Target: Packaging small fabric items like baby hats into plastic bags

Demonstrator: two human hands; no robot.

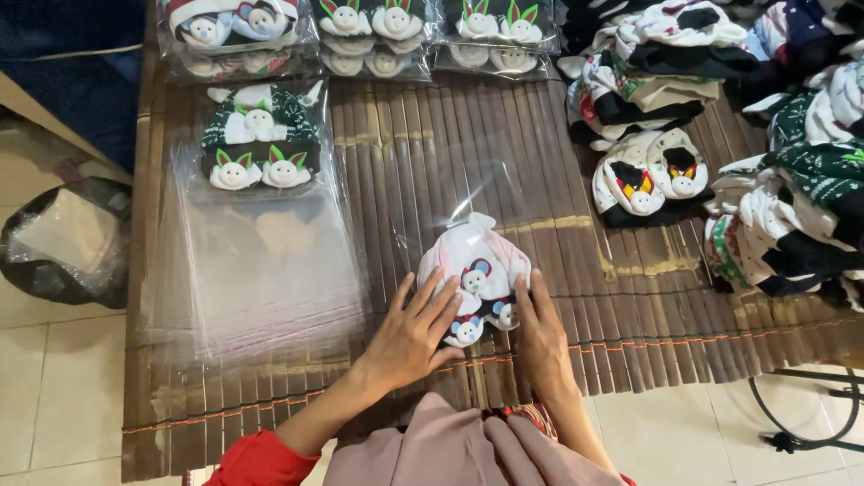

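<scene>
A pink and white pair of socks with small animal faces [477,265] lies in a clear plastic bag on the brown bamboo mat [405,144]. My left hand [409,337] rests flat on the bag's near left edge, fingers spread. My right hand [540,333] presses the bag's near right edge. Both hands touch the bagged socks. The bag's open top [472,193] points away from me.
A stack of clear plastic bags [261,265] lies left of my hands, with a dark bagged pair [261,139] on its far end. Packed pairs [360,36] line the far edge. Loose sock piles [774,171] crowd the right. A dark plastic bag [63,238] sits on the floor.
</scene>
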